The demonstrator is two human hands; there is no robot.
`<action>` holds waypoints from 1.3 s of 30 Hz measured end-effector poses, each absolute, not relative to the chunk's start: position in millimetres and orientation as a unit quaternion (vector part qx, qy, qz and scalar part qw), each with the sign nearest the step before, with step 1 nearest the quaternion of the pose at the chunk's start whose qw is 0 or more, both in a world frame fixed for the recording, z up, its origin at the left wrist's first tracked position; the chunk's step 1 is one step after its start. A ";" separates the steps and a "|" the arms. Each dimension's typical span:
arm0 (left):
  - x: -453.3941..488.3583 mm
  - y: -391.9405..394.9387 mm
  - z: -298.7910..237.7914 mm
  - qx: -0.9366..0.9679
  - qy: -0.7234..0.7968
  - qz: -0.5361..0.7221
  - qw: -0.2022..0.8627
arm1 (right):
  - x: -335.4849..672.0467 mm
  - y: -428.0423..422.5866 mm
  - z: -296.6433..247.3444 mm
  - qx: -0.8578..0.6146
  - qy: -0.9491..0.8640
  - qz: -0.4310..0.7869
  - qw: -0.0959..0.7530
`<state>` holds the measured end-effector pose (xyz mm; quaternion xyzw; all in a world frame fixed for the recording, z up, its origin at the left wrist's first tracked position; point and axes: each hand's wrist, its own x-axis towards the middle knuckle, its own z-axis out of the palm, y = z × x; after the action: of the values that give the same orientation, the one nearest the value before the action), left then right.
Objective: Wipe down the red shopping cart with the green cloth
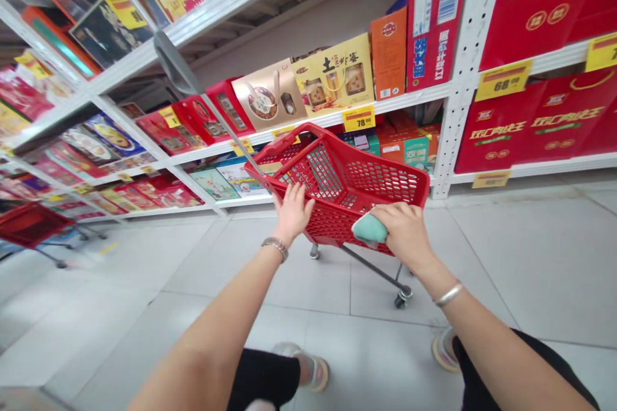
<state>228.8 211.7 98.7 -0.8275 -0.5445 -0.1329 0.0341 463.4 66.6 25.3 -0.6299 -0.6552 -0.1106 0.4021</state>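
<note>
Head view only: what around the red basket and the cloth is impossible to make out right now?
All in the head view.
Cloth: mostly covered by the right hand, full shape hidden.
Red basket: its floor hidden behind its near wall.
Left hand: seen from behind, grip on the rim unclear.
Second basket: blurred, cut by the left edge.
Left shelf boxes: blurred, print unreadable.

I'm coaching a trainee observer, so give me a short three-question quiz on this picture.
1. True or false: the right hand presses a pale green cloth against the red plastic mesh trolley basket.
2. The left hand rests on: A) the basket's rim, B) a shelf, C) the floor.
3. How many wrists carry a metal bracelet?
Key: 1 true; 2 A; 3 two.
</note>
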 end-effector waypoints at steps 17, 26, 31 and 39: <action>173.4 260.0 186.3 -0.904 -0.359 -0.051 0.225 | 567.4 87.1 7.3 -0.773 -0.520 -0.122 0.343; 115.5 227.2 172.6 -0.830 -0.487 -0.148 0.230 | 523.7 88.0 28.1 -0.697 -0.544 -0.200 0.423; 143.1 244.4 180.2 -0.872 -0.456 -0.021 0.177 | 459.6 103.3 44.9 -0.620 -0.598 -0.223 0.457; 167.9 197.2 152.2 -0.818 -0.482 -0.137 0.282 | 379.7 130.2 46.9 -0.530 -0.643 -0.239 0.498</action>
<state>167.9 197.2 152.2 -0.8180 -0.4825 -0.1367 0.2819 379.7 130.2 46.9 -0.5304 -0.6430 -0.2395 0.4978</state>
